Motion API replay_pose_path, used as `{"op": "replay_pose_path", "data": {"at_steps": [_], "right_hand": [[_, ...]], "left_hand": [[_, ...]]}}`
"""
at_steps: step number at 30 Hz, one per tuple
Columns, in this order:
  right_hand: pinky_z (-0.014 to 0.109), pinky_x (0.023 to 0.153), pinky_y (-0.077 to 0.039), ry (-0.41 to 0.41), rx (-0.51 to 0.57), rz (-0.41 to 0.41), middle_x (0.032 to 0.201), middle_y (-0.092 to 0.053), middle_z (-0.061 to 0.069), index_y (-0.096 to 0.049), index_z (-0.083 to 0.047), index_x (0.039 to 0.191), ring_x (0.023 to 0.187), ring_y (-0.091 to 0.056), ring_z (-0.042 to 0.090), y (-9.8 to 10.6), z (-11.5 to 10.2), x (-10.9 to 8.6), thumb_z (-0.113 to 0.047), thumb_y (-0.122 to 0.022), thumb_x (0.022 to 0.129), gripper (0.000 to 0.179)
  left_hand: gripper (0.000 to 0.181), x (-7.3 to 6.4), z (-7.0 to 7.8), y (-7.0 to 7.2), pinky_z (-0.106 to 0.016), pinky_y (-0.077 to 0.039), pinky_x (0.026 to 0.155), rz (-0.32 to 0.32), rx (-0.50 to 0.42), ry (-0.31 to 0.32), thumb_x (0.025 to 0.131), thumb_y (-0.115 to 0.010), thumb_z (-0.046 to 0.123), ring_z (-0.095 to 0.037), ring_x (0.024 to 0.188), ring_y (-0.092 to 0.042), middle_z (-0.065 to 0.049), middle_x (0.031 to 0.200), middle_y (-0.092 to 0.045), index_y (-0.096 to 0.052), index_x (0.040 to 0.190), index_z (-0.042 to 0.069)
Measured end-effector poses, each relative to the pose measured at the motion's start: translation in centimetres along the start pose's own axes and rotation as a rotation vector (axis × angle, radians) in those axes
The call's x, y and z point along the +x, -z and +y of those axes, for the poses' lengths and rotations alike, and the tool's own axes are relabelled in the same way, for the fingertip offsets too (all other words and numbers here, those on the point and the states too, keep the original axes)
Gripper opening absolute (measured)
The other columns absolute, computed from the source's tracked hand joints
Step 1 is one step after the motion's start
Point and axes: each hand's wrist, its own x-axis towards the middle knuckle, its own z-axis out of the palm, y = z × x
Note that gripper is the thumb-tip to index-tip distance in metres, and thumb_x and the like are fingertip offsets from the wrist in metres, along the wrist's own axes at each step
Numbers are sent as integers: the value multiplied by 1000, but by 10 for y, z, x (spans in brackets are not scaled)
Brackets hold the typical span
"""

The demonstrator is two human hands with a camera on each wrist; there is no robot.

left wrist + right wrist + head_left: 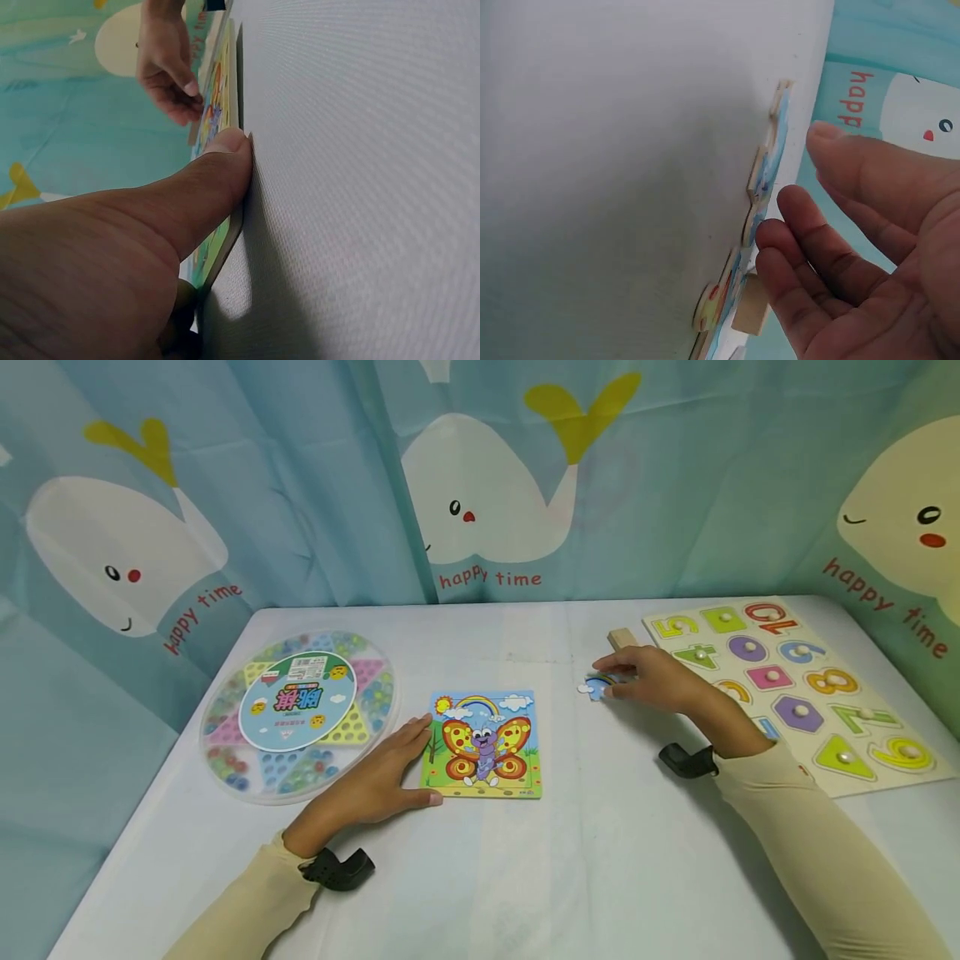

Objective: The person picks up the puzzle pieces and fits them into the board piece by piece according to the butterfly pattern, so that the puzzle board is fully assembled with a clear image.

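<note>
A square butterfly picture board lies flat on the table in the head view. My left hand rests at its left side, fingers along that edge and thumb at the near corner. The left wrist view shows that thumb against the board's near edge. To the right, my right hand hovers at a blue rainbow-and-cloud puzzle piece, partly hiding it. In the right wrist view, several flat wooden pieces lie beside the fingers, with a gap between thumb and fingertips.
A small wooden block sits just beyond my right hand. The number-and-shape peg board lies at the right, partly under the right forearm in view. A round Chinese checkers set lies left. A whale-print curtain hangs behind the table.
</note>
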Motion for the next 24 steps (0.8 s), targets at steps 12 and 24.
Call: {"op": "replay_pose_path", "data": {"at_steps": [12,24], "right_hand": [[48,89,-45,27,-60,13,110,-65,20,-64,10,118,98,-57,31,-2,-2,5,1,-73,82,37],[44,82,-45,-22,-143,-11,101,-64,15,-66,9,116,92,-55,28,-7,-5,11,8,-71,79,38]], "left_hand": [[97,0,0,0,-48,-16,115,-6,-2,8,83,-75,44,-27,147,-9,-7,162,-12,-23,154,2],[97,0,2,0,-47,-16,115,1,-14,9,83,-76,42,-29,147,-10,-9,161,-13,-23,153,1]]}}
